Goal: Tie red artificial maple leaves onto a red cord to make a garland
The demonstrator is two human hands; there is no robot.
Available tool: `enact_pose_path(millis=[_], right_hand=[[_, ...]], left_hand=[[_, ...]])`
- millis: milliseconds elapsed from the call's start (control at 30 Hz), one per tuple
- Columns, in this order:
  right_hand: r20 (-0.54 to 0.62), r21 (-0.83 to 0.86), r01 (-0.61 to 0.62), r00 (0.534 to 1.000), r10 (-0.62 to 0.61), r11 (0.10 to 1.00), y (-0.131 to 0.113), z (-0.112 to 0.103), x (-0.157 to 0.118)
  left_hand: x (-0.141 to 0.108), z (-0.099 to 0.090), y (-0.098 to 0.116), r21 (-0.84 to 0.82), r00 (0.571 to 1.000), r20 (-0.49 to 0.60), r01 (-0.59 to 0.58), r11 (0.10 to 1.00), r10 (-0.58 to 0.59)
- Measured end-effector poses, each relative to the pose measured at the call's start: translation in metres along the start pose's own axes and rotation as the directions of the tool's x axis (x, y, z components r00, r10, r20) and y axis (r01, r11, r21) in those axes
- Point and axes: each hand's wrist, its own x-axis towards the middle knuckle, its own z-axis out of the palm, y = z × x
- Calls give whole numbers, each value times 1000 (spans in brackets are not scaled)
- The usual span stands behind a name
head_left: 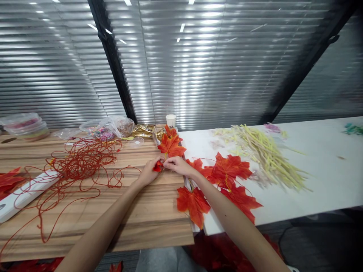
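My left hand (147, 172) is closed around a red artificial maple leaf (158, 166), which shows only in part between the fingers. Against it, my right hand (178, 166) is pinched, its fingertips meeting the left hand; what they grip is too small to make out. Just beyond both hands an orange-red maple leaf (171, 146) spreads out. More artificial maple leaves (231, 169) lie to the right, and one leaf (194, 206) hangs over the seam between the tables. A thin red cord runs from the left toward my left hand.
Tangled red cord (82, 160) covers part of the wooden table (147, 226), over a long white object (31, 192). Behind stand a paper cup (171, 120), gold packets (143, 130) and plastic containers (25, 124). Yellow strips (263, 158) lie on the white table (326, 177).
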Motion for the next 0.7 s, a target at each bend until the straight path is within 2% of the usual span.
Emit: enact_pose_path(millis=[700], right_hand=[[0,-47,-17,1000,17,999,-4,-1,0]], left_hand=[[0,2,-3,-13,1000,-2,-28,1000,28]])
